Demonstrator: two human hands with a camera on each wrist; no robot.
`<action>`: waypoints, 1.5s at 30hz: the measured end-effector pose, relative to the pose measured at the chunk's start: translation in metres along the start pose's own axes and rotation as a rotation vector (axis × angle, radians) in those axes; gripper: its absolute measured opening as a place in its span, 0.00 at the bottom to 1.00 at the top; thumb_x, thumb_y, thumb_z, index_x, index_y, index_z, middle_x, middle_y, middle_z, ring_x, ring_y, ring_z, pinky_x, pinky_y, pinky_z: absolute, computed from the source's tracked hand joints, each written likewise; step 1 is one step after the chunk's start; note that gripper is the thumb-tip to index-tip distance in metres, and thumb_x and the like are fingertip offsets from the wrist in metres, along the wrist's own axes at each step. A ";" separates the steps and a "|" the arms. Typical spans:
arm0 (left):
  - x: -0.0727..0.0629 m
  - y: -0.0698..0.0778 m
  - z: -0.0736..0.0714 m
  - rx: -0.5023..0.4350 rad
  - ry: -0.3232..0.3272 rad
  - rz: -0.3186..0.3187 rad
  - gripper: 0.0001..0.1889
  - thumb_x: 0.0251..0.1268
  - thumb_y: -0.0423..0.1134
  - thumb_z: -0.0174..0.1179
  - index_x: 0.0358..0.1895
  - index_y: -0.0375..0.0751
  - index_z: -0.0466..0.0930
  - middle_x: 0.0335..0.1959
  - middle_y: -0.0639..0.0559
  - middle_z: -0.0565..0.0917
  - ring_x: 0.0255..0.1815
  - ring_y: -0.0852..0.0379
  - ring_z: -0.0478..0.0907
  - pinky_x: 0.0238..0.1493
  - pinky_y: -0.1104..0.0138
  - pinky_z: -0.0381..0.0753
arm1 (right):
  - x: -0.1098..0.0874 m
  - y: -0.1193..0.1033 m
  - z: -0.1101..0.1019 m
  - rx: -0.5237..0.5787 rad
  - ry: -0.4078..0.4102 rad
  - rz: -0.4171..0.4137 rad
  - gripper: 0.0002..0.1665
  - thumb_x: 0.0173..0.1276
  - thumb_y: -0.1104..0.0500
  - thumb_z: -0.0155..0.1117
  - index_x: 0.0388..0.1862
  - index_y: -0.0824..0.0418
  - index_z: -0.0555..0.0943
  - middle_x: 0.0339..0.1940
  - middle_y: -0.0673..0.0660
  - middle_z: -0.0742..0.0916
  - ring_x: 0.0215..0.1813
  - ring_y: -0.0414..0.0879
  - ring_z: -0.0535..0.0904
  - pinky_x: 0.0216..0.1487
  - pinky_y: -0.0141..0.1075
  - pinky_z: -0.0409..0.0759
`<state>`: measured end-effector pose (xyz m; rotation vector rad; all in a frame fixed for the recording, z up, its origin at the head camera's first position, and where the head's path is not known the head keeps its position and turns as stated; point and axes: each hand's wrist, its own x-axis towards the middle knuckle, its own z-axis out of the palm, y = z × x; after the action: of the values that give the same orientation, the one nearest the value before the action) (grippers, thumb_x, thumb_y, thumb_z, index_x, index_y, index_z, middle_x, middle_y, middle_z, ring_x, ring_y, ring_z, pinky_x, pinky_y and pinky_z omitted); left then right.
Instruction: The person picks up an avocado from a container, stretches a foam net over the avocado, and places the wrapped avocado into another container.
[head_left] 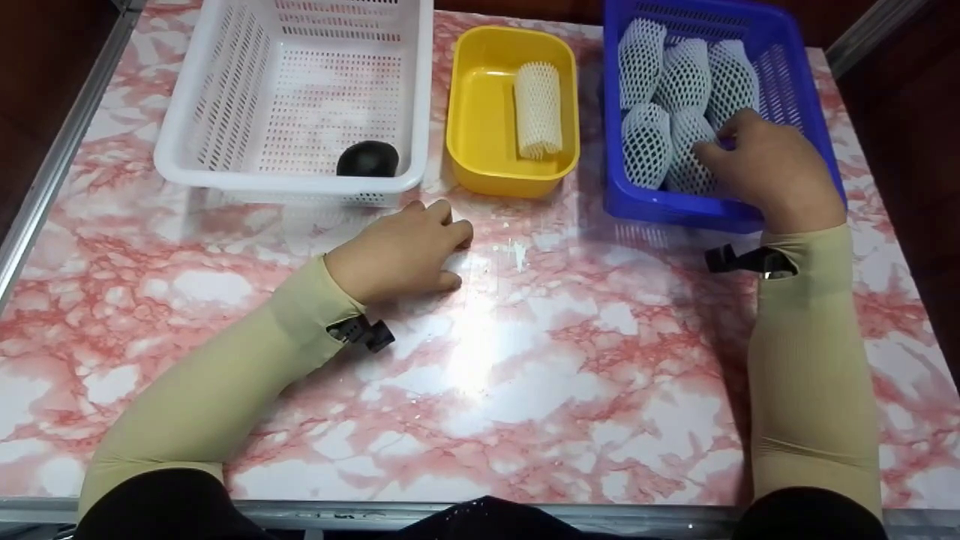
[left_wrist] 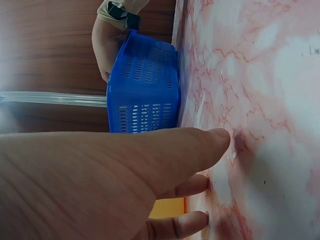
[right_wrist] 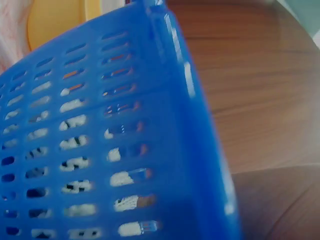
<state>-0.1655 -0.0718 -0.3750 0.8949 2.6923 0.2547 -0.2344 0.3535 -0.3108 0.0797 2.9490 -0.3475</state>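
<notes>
My right hand [head_left: 784,169] reaches into the blue basket [head_left: 799,94]. Its thumb is at a white foam-net-wrapped item [head_left: 688,154] in the near row; the other fingers are partly hidden, so a grip cannot be made out. Several wrapped pieces lie in this basket, with something dark showing through the mesh. Low over the table, or resting on it, my left hand [head_left: 401,251] has loosely bent fingers and holds nothing. In the left wrist view, its thumb [left_wrist: 200,145] points toward the tabletop. The basket's wall [right_wrist: 90,125] blocks most of the right wrist view.
A white basket [head_left: 292,180] at the back left contains one dark rounded object [head_left: 367,159]. Between the baskets, a yellow tub [head_left: 480,120] holds white foam net sleeving [head_left: 538,112]. All stand on a red-and-white marbled table [head_left: 570,375].
</notes>
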 end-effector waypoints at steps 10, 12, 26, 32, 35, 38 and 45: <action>-0.002 0.001 -0.001 0.000 -0.011 -0.006 0.20 0.71 0.50 0.69 0.58 0.47 0.79 0.56 0.43 0.76 0.50 0.37 0.79 0.49 0.46 0.83 | -0.022 -0.031 -0.003 0.039 0.189 -0.122 0.39 0.80 0.40 0.61 0.77 0.66 0.74 0.64 0.75 0.86 0.60 0.75 0.82 0.59 0.71 0.74; -0.002 0.001 -0.001 -0.002 -0.013 -0.007 0.19 0.71 0.50 0.69 0.58 0.47 0.79 0.56 0.43 0.76 0.50 0.38 0.78 0.49 0.46 0.83 | -0.029 -0.042 -0.001 0.057 0.191 -0.183 0.40 0.79 0.44 0.65 0.80 0.64 0.72 0.71 0.72 0.85 0.66 0.74 0.82 0.66 0.69 0.76; -0.002 0.004 -0.002 0.008 -0.024 -0.017 0.22 0.71 0.50 0.69 0.61 0.47 0.79 0.59 0.42 0.76 0.53 0.36 0.77 0.49 0.45 0.85 | -0.073 -0.103 0.041 0.037 0.186 -0.882 0.32 0.68 0.59 0.81 0.70 0.60 0.84 0.68 0.60 0.88 0.64 0.58 0.87 0.65 0.53 0.88; -0.003 0.005 -0.003 0.007 -0.011 -0.011 0.22 0.70 0.50 0.70 0.61 0.46 0.79 0.60 0.41 0.76 0.54 0.35 0.77 0.49 0.45 0.85 | -0.072 -0.115 0.063 0.015 0.155 -1.018 0.30 0.66 0.59 0.82 0.66 0.62 0.86 0.65 0.62 0.88 0.65 0.59 0.85 0.66 0.54 0.87; -0.002 0.005 -0.003 0.013 -0.019 -0.017 0.23 0.70 0.50 0.70 0.62 0.47 0.79 0.60 0.42 0.75 0.54 0.36 0.77 0.49 0.45 0.85 | -0.069 -0.117 0.071 0.004 0.077 -1.032 0.27 0.66 0.60 0.83 0.63 0.63 0.86 0.64 0.61 0.88 0.65 0.58 0.85 0.65 0.53 0.87; -0.002 0.005 -0.003 0.015 -0.021 -0.022 0.23 0.69 0.51 0.70 0.63 0.48 0.78 0.61 0.43 0.76 0.54 0.37 0.77 0.49 0.46 0.85 | -0.066 -0.119 0.080 -0.019 -0.021 -1.018 0.27 0.64 0.61 0.84 0.61 0.62 0.86 0.61 0.60 0.89 0.61 0.56 0.87 0.63 0.51 0.89; -0.002 0.005 -0.002 0.018 -0.029 -0.031 0.24 0.70 0.51 0.70 0.63 0.49 0.78 0.62 0.43 0.75 0.55 0.37 0.77 0.49 0.46 0.85 | -0.058 -0.122 0.100 -0.077 -0.162 -0.948 0.22 0.60 0.64 0.83 0.54 0.59 0.89 0.53 0.59 0.87 0.49 0.53 0.85 0.52 0.47 0.88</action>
<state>-0.1621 -0.0690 -0.3714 0.8540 2.6837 0.2101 -0.1698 0.2098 -0.3693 -1.2985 2.6182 -0.3183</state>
